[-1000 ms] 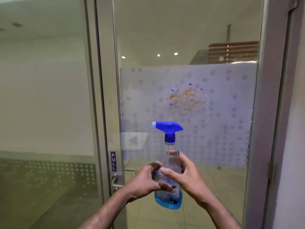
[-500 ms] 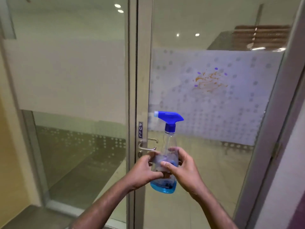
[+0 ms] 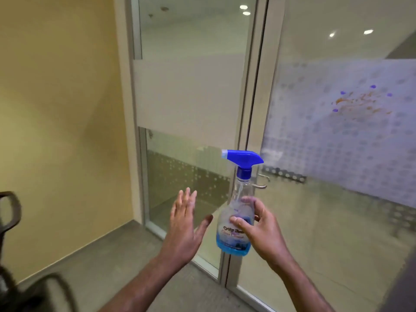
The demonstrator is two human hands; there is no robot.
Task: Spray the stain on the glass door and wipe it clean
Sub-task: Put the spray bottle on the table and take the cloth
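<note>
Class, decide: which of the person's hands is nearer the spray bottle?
Right. The right hand grips the spray bottle; the left hand is open beside it, not touching.

The right hand (image 3: 262,230) holds the spray bottle (image 3: 236,212) upright by its middle, blue nozzle pointing left. The left hand (image 3: 185,224) is spread flat beside it, not touching. The orange stain (image 3: 360,102) on the glass door (image 3: 326,199) looks blurred, far right.

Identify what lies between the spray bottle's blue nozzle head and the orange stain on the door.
In the head view, only frosted dotted glass lies between the nozzle head and the stain; nothing else intervenes.
</note>
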